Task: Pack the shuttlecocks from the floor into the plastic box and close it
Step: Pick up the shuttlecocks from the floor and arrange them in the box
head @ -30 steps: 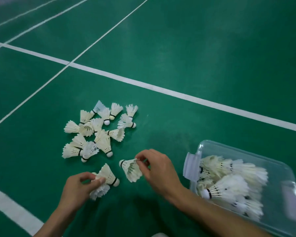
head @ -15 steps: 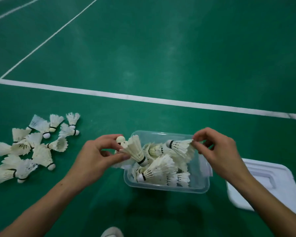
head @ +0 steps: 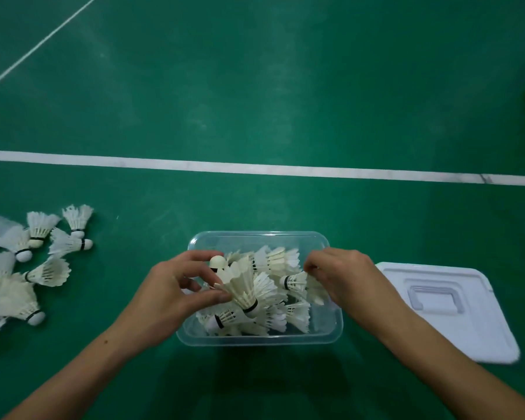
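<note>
From my head view, my left hand [head: 176, 295] pinches a shuttlecock [head: 240, 286] and my right hand [head: 343, 277] another [head: 296, 281] over the part-filled box [head: 335, 328], while a pile [head: 28, 262] waits on the floor and the lid [head: 479, 338] lies off

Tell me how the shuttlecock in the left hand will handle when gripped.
The shuttlecock probably weighs almost nothing: the left hand holds it by fingertips alone. Its thin feather skirt looks crushable. Its rounded cork base suggests it would roll in an arc.
</note>
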